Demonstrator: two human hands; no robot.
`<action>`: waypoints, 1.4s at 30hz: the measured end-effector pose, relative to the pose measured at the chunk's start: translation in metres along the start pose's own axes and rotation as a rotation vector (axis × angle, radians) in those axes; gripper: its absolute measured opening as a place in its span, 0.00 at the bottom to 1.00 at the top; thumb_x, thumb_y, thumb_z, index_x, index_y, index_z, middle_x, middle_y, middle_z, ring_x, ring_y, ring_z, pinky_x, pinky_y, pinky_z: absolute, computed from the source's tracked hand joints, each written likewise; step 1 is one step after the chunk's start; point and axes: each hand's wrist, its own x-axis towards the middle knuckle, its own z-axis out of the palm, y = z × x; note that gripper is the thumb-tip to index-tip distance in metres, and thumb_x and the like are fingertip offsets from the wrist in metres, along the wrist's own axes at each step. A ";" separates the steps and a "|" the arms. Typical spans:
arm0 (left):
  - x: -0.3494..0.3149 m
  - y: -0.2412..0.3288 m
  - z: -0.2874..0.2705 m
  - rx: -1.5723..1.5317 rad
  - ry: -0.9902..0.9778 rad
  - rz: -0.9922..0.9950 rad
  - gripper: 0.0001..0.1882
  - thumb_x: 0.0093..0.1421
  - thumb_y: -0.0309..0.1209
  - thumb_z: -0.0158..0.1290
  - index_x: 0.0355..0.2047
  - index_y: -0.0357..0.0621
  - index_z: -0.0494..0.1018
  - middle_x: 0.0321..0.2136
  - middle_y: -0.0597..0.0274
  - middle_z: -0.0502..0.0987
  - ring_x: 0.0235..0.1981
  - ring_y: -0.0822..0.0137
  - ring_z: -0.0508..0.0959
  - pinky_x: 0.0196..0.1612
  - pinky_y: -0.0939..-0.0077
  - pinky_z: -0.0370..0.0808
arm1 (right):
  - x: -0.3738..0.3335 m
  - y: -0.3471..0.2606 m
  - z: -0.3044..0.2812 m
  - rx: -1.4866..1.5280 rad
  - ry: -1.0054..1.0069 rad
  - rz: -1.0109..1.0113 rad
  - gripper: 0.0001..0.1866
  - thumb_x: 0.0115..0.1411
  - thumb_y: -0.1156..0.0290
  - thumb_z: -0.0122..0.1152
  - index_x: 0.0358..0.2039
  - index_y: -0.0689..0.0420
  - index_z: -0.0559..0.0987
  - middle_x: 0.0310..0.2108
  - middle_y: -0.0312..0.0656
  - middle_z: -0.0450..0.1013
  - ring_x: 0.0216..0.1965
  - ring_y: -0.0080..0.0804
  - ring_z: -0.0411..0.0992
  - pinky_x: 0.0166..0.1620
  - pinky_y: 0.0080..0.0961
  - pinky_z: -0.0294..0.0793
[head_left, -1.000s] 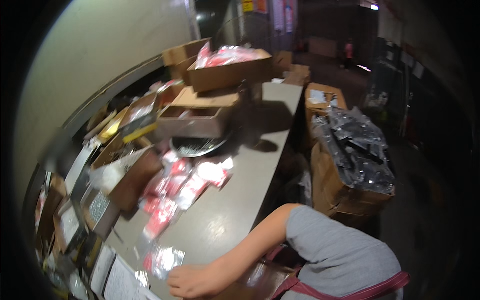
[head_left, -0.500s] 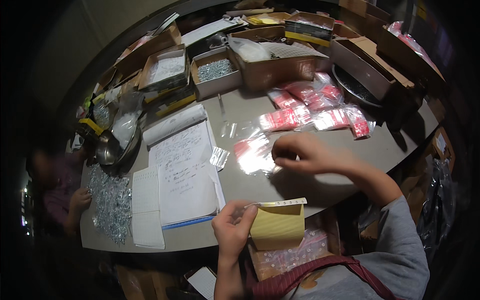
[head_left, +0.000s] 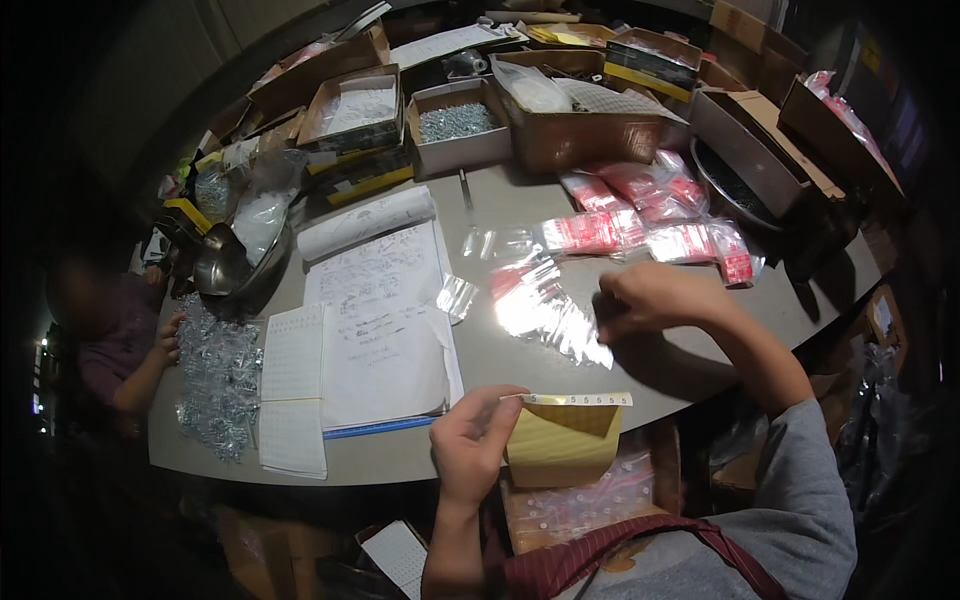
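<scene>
My left hand (head_left: 472, 447) pinches a yellow sheet of sticker backing (head_left: 562, 450) at its upper left corner. Along the sheet's top edge runs a narrow strip of small white printed labels (head_left: 600, 399). Over the table, my right hand (head_left: 655, 298) has its fingers curled together and pointing down; whether a small thing is between the fingertips is hidden. Just left of them, shiny clear plastic bags (head_left: 545, 310) with red print lie fanned out in an overlapping row. A small separate clear bag (head_left: 456, 298) rests by the notebook's edge.
An open notebook (head_left: 385, 330) with handwriting lies left of centre. Loose metal parts (head_left: 215, 385) are heaped beside a co-worker's hand (head_left: 166, 342). Cardboard boxes (head_left: 590, 140) line the back, with bundles of red-printed bags (head_left: 595, 232) before them. An open box of bagged small parts (head_left: 590, 505) sits below the table edge.
My right hand has moved right, away from the bags. The fanned row now shows farther toward me. My left hand keeps its grip on the yellow sheet, and the whole view has shifted slightly.
</scene>
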 end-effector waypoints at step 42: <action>0.001 0.008 0.007 0.236 -0.181 -0.053 0.06 0.61 0.25 0.60 0.35 0.33 0.82 0.28 0.62 0.83 0.31 0.77 0.80 0.37 0.81 0.75 | -0.070 -0.055 0.038 0.472 0.159 -0.542 0.20 0.51 0.71 0.62 0.46 0.60 0.74 0.41 0.51 0.72 0.44 0.57 0.73 0.49 0.46 0.74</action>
